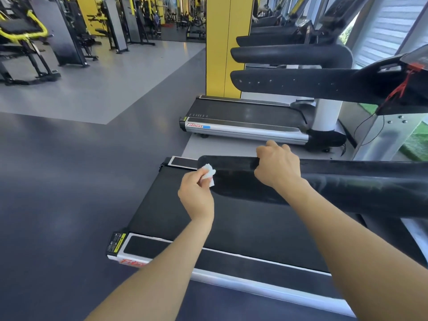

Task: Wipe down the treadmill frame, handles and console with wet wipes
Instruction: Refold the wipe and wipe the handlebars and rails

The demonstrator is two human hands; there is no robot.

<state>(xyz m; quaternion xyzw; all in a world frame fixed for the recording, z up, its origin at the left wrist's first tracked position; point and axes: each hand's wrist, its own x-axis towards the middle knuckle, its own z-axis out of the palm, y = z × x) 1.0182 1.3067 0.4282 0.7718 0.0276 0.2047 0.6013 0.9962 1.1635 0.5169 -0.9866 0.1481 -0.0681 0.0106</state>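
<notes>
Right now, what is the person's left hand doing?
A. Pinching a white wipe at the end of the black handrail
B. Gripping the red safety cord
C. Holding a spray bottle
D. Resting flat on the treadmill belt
A: the left hand pinches a small white wipe against the near end of the black handrail, while the right hand grips over the top of the same rail.
</notes>
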